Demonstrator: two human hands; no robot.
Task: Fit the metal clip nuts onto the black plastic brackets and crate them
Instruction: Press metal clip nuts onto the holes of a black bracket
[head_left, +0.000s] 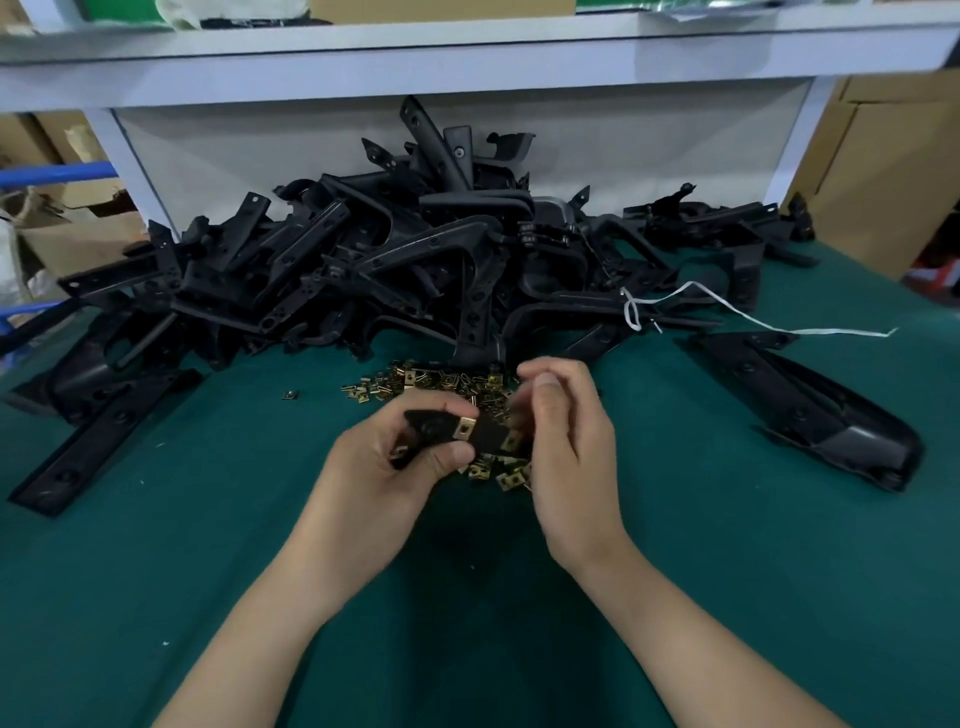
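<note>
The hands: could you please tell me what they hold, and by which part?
One black plastic bracket: the left hand grips its left end, the right hand its right end.

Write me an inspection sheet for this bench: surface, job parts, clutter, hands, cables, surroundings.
Surface: green mat, with a few pale specks on it.
Job's things: bracket heap at the back; loose clip nuts in front of it; stray nut off to the left. The held bracket carries a fitted clip nut mid-length and another by its right end. No crate in view.
Clutter: white string trailing from the heap onto the mat.
Hands: left hand grips the held bracket; right hand is curled at its right end, blurred, grip unclear.
Cables: nothing seen.
Surroundings: white shelf overhead; cardboard boxes at both sides.
</note>
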